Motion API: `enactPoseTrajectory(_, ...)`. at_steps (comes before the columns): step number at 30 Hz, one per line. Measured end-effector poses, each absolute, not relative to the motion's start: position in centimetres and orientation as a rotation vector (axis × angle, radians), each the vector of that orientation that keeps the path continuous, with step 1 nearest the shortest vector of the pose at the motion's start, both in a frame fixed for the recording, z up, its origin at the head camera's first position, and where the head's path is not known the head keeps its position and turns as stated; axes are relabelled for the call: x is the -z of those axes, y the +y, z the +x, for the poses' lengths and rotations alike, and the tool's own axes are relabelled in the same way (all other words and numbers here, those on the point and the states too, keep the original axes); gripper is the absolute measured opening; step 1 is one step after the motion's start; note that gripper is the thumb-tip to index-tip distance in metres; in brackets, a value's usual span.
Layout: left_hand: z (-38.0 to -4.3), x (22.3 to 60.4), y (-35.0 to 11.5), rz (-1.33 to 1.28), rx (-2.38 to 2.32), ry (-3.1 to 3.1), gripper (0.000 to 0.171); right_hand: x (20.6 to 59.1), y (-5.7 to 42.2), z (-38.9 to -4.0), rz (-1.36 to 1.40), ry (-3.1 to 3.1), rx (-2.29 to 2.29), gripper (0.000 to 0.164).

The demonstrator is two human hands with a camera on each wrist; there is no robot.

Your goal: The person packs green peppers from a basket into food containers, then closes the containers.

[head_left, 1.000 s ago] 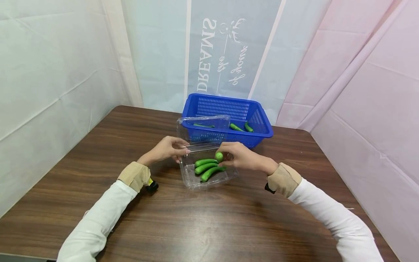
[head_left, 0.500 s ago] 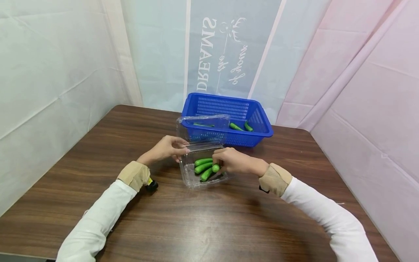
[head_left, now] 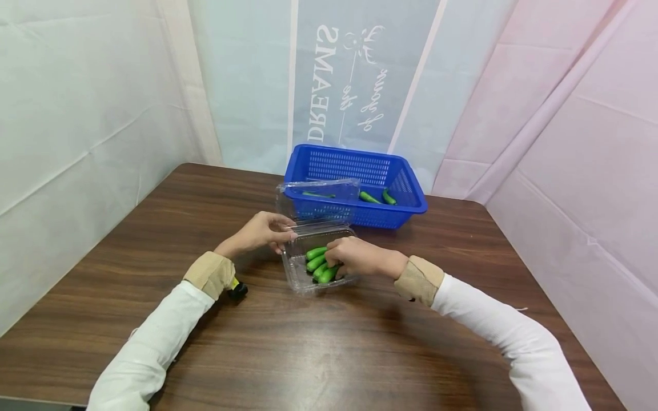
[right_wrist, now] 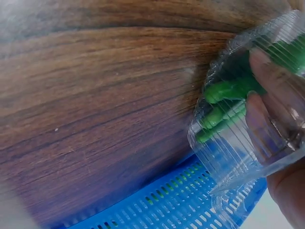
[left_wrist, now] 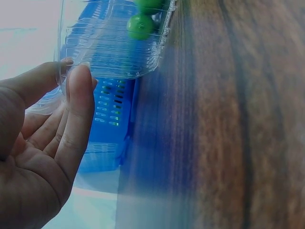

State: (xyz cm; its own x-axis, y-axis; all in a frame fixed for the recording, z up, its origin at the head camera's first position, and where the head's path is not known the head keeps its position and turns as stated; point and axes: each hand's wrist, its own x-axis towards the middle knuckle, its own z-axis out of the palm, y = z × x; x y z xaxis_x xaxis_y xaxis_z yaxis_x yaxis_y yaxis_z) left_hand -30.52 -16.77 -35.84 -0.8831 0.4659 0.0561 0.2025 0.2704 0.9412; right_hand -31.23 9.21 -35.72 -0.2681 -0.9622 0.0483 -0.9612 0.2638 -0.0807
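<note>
A clear plastic clamshell box [head_left: 296,275] stands on the table with its lid raised at the back. My left hand [head_left: 262,231] pinches the box's left rim between thumb and fingers, as the left wrist view also shows. Inside the box lie several slim, smooth green vegetables [head_left: 315,263], side by side. My right hand [head_left: 357,255] reaches into the box, its fingers curled over a green vegetable [head_left: 327,274] at the near side of the row. Through the box wall in the right wrist view, the fingertips [right_wrist: 256,102] are among the green vegetables, whose far ends they partly hide.
Behind the box stands a blue perforated basket [head_left: 380,216] with a few more green vegetables [head_left: 389,197] in it. The raised lid [head_left: 319,185] overlaps the basket's front in the head view. Brown wooden table [head_left: 308,354] surrounds them, with cloth walls at back and sides.
My right hand has moved left and down into the box, bringing a green vegetable onto the row of others. The left hand has stayed at the box's rim.
</note>
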Motion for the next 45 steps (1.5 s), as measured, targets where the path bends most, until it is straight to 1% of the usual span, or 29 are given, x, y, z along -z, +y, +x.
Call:
enactPoseTrajectory(5,-30.5,35.7,-16.7,0.633,-1.651,2.314,0.039,35.7,9.0,-31.3,-1.863,2.487,0.121,0.023)
enactPoseTrajectory(15,-30.4,35.7,-16.7,0.616,-1.656,2.310,0.041,35.6,7.9,-31.2,-1.805,2.475,0.077,0.024)
enactPoseTrajectory(20,-30.3,35.8,-16.9,0.611,-1.641,2.326,0.039,35.4,6.9,-31.0,-1.710,2.503,0.027,0.026)
enactPoseTrajectory(23,-30.3,35.8,-17.1,0.617,-1.626,2.339,0.040,35.3,6.4,-31.0,-1.653,2.500,0.008,0.029)
enactPoseTrajectory(27,-30.4,35.8,-17.0,0.629,-1.621,2.355,0.041,35.2,6.3,-31.0,-1.618,2.481,-0.002,0.040)
enactPoseTrajectory(30,-30.7,36.0,-16.7,0.645,-1.645,2.334,0.041,35.1,6.7,-31.1,-1.612,2.478,-0.041,0.041)
enactPoseTrajectory(32,-31.0,36.3,-16.6,0.646,-1.664,2.312,0.041,35.1,6.9,-31.2,-1.629,2.471,-0.075,0.038)
enactPoseTrajectory(35,-31.5,37.2,-16.6,0.638,-1.675,2.297,0.043,35.1,7.3,-31.2,-1.660,2.450,-0.092,0.027)
enactPoseTrajectory(38,-32.0,38.0,-16.6,0.612,-1.675,2.314,0.043,35.1,7.6,-31.3,-1.698,2.427,-0.063,0.023)
enactPoseTrajectory(45,-32.3,38.1,-16.9,0.602,-1.658,2.337,0.043,34.8,7.6,-31.6,-1.713,2.410,-0.041,0.028)
